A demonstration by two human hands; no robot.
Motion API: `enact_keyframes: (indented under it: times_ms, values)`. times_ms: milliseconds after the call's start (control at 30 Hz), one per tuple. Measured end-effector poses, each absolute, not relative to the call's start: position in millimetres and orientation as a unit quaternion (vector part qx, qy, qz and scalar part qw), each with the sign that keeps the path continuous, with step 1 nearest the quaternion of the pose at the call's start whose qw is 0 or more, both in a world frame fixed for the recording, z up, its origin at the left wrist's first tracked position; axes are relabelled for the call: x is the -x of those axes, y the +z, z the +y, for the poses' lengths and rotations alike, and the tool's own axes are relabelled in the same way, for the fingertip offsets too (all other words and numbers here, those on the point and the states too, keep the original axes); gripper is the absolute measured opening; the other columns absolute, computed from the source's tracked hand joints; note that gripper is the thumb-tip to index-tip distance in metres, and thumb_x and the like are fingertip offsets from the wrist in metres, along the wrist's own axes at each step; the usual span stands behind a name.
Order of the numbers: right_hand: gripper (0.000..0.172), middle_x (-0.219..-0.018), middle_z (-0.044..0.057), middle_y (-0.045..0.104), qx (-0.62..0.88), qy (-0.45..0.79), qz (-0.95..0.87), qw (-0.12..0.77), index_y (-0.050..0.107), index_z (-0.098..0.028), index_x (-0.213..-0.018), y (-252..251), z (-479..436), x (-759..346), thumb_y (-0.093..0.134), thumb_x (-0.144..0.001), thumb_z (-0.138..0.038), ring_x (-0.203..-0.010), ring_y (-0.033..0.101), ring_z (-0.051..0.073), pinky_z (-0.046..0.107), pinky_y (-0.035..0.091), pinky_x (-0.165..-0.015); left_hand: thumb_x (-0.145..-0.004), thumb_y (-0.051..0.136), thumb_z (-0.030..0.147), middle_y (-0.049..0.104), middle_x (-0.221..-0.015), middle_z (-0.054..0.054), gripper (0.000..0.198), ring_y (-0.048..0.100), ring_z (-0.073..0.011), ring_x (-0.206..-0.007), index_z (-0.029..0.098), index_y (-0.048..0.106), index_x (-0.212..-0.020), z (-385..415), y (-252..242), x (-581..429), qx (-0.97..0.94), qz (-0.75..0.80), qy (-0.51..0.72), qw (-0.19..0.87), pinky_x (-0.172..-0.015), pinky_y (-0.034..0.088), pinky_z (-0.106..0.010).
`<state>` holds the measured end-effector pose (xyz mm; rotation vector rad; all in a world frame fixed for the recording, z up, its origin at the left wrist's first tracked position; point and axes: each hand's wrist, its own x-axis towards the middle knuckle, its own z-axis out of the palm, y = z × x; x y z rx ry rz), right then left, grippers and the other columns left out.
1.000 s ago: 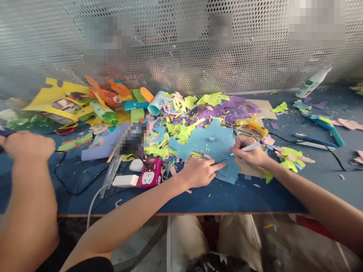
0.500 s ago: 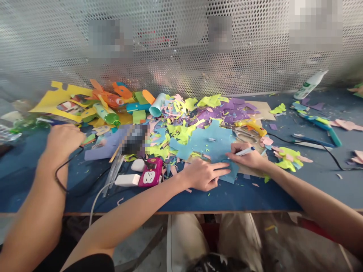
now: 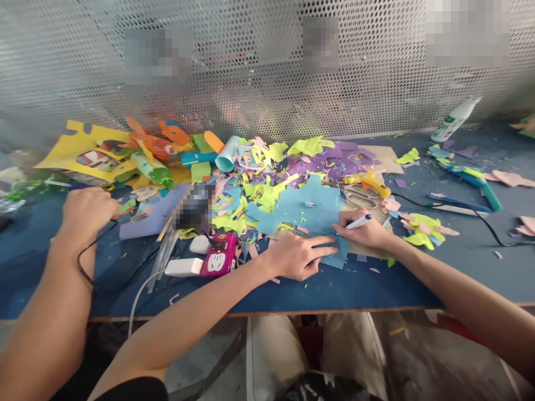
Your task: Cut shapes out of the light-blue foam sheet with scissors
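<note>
I'm watching a white pen [image 3: 358,222] with a dark blue end slanting over blue paper [image 3: 309,214], which is lying, jagged-edged, among scraps [image 3: 266,195] on the tabletop [image 3: 267,298].

Craft workspace: coloured paper scraps [image 3: 267,192] littering worktable [image 3: 267,298], marker [image 3: 359,221], scissors [image 3: 359,195] (perforated screen [image 3: 267,83] behind).

Flat blue table [image 3: 288,299]: runs across in front of you.
Boxy magenta plastic socket block [image 3: 218,257]: near your edge.
Loose multicoloured paper scraps [image 3: 262,194]: heaped beyond the block.
Small light-blue paper piece [image 3: 341,258]: right of the block.
White plastic squeeze bottle [image 3: 455,120]: well right of the block, farther from you.
</note>
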<state>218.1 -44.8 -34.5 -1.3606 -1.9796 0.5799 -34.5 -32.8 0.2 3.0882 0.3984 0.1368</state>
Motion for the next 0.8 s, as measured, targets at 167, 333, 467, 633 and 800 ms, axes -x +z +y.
enact_keyframes:
  times_ms: [167,333,467,633,800]
  values:
    - [0.039,-0.05,-0.007,0.035,0.511,0.245,-0.756,0.328,0.035,-0.021,-0.056,-35,-47,-221,0.063,-0.082,-0.031,-0.049,0.03,0.009,0.026,0.024,-0.048,-0.09,0.041,0.028,0.046,-0.149,0.001,0.053,0.068,-0.013,-0.087,0.036,0.046,-0.142,-34,2,34,-0.99,0.134,0.041,0.006,-0.064,0.052,-0.024]
    - [0.04,-0.048,-0.007,0.033,0.506,0.253,-0.758,0.325,0.036,-0.021,-0.054,-36,-47,-222,0.064,-0.082,-0.031,-0.047,0.029,0.009,0.026,0.024,-0.048,-0.092,0.04,0.032,0.049,-0.147,0.0,0.054,0.069,-0.0133,-0.085,0.037,0.041,-0.145,-34,1,33,-0.99,0.139,0.036,-0.001,-0.063,0.052,-0.025]
    - [0.041,-0.047,-0.006,0.039,0.496,0.285,-0.741,0.352,0.04,-0.021,-0.052,-35,-47,-224,0.066,-0.081,-0.032,-0.045,0.033,0.009,0.026,0.026,-0.046,-0.095,0.037,0.039,0.049,-0.147,-0.002,0.054,0.069,-0.0147,-0.089,0.033,0.036,-0.149,-34,1,35,-0.99,0.139,0.039,-0.001,-0.063,0.051,-0.024]
    - [0.034,-0.046,-0.002,0.054,0.513,0.304,-0.672,0.439,0.049,-0.022,-0.06,-27,-45,-226,0.066,-0.085,-0.038,-0.043,0.047,0.013,0.027,0.035,-0.046,-0.097,0.034,0.044,0.055,-0.141,-0.007,0.051,0.07,-0.0154,-0.093,0.025,0.046,-0.143,-37,-1,45,-0.989,0.112,0.099,-0.003,-0.066,0.051,-0.024]
    - [0.031,-0.047,-0.002,0.058,0.477,0.355,-0.703,0.391,0.051,-0.022,-0.065,-14,-32,-209,0.071,-0.082,-0.039,-0.04,0.047,0.012,0.025,0.033,-0.043,-0.096,0.036,0.05,0.06,-0.134,-0.012,0.052,0.07,-0.0143,-0.074,0.02,0.058,-0.132,-50,-5,50,-0.986,0.103,0.127,-0.04,-0.056,0.05,-0.025]
